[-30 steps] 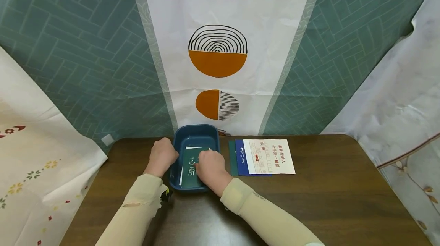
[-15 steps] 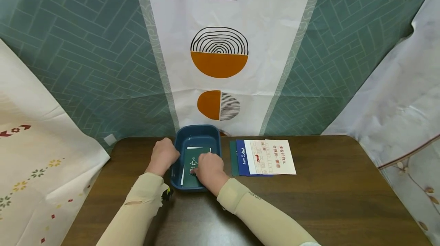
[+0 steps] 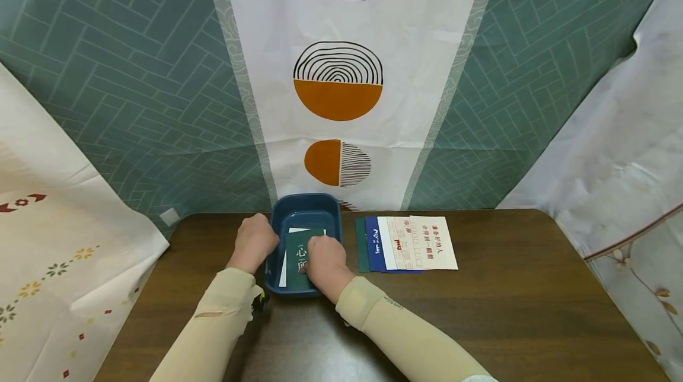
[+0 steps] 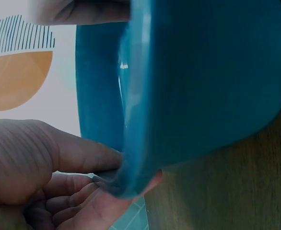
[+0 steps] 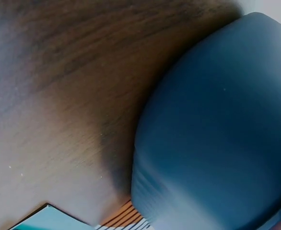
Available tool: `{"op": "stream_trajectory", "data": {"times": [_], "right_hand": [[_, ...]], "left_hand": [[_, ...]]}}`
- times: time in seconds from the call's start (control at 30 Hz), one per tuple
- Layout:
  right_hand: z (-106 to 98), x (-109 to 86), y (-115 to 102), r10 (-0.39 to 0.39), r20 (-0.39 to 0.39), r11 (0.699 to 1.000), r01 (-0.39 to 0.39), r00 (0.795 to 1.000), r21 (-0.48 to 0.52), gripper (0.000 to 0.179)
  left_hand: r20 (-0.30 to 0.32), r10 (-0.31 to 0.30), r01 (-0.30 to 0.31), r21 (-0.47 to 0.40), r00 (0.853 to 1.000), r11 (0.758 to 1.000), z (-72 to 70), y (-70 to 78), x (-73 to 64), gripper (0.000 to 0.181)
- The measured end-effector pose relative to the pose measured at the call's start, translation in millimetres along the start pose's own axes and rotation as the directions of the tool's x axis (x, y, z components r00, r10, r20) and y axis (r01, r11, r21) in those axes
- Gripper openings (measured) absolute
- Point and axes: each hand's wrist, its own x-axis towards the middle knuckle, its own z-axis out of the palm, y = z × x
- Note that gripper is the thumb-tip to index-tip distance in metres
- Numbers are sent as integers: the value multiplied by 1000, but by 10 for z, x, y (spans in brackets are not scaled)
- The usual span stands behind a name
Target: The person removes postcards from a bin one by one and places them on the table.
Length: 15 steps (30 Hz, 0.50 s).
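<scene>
A deep blue plastic bin [image 3: 304, 211] stands near the table's back edge. My left hand [image 3: 253, 244] pinches its left rim; in the left wrist view the thumb [image 4: 90, 155] lies inside the rim and fingers curl outside. Inside the bin lies a dark green card [image 3: 293, 272] with white Chinese characters, over a white card [image 3: 283, 275] whose left and top edges peek out. My right hand [image 3: 328, 263] reaches over the bin's right side and grips the green card, its thumb on the printed face and its fingertips hidden. The right wrist view shows the bin's outer wall [image 5: 207, 129].
To the bin's right, cards overlap in a row: a green one [image 3: 363, 245], a blue one [image 3: 375, 245] and white ones with red print [image 3: 433, 245]. The brown table [image 3: 512, 299] extends right and forward. A patterned cloth [image 3: 341, 20] hangs behind it.
My right hand has shifted slightly, and the green card sits a little further right over the white card, baring a wider white strip. My left hand keeps its hold on the rim.
</scene>
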Motion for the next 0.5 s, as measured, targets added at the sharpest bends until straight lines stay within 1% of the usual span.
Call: {"op": "stream_trajectory", "data": {"times": [0.13,0.23,0.37,0.5], "right_hand": [[-6,9,15,-3,-3,1000,3,1000,14,54],[-17,16,28,-10,-10,1000,10,1000,24,50],[-29,20,46,-31,-34,999,31,999,14,40],[-38,20,61,-38,-53,999,39,998,10,37]], "left_hand": [[13,-9,9,3,1000,1000,12,0,11,13],[20,-14,14,4,1000,1000,20,3,14,13],[21,-21,20,3,1000,1000,23,14,9,16],[36,-35,35,-2,999,999,27,27,3,18]]}}
